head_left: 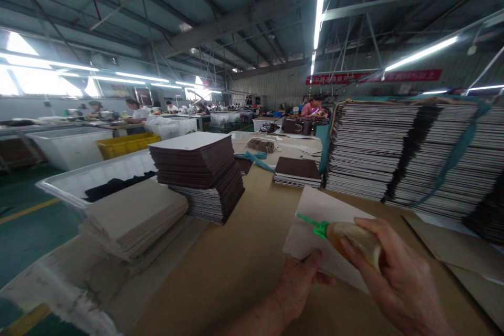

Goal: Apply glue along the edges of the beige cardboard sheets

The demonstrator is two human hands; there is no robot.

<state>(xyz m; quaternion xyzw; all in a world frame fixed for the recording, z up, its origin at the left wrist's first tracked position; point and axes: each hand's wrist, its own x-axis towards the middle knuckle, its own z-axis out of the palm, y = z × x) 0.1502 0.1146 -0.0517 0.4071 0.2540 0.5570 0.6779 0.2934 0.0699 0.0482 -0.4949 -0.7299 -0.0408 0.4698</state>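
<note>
My right hand (401,268) is wrapped round a squeeze bottle (356,241) with a green nozzle and an amber-coloured body. The nozzle points left, over a pale board (315,205). My left hand (301,278) grips this board by its lower left edge, thumb on top, and holds it tilted above the brown worktable (220,268). Whether the nozzle tip touches the board I cannot tell. Just behind the board lies a short stack of dark brown covers (297,170).
At the left stand a tall stack of dark boards (192,163) and a pile of beige sheets (137,215). A high stack of boards (366,147) with teal straps rises at the right. A white bin (59,184) stands beyond the left edge; several people work farther back.
</note>
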